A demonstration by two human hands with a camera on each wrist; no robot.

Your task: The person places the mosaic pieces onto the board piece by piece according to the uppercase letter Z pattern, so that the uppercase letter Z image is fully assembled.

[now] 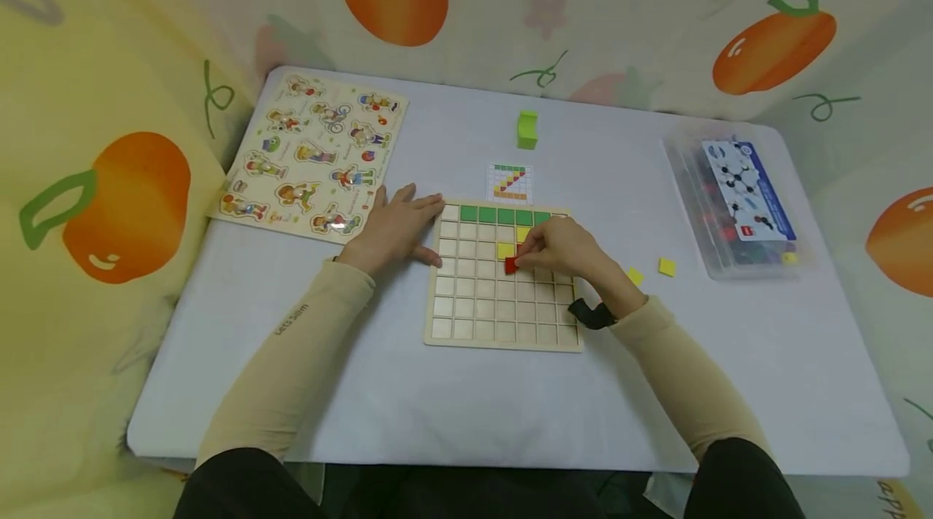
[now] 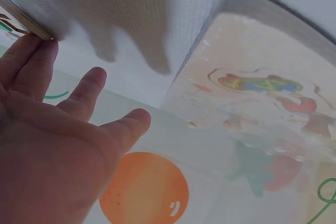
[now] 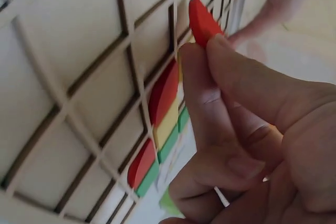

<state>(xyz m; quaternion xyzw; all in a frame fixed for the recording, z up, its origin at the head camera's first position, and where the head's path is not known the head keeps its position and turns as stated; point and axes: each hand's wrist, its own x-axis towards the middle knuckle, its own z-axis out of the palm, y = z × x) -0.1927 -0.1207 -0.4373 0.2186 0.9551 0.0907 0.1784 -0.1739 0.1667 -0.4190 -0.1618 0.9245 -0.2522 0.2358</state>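
A wooden grid board (image 1: 484, 310) lies on the table, with a row of green square tiles (image 1: 486, 214) along its top and a yellow tile (image 1: 505, 251) lower down. Between thumb and fingertips, my right hand (image 1: 564, 248) pinches a red square tile (image 3: 203, 22), tilted over a cell next to the yellow one. Red tiles (image 3: 164, 95) sit in other cells, partly hidden from the head view by that hand. My left hand (image 1: 394, 231) rests at the board's left edge, fingers extended and spread, fingertips touching the rim in the left wrist view.
A small pattern card (image 1: 510, 182) lies just beyond the board, with a green curved block (image 1: 527, 130) behind it. On the left is a picture puzzle board (image 1: 306, 155). Loose yellow tiles (image 1: 666, 266) and a clear plastic box (image 1: 685, 203) stand at right.
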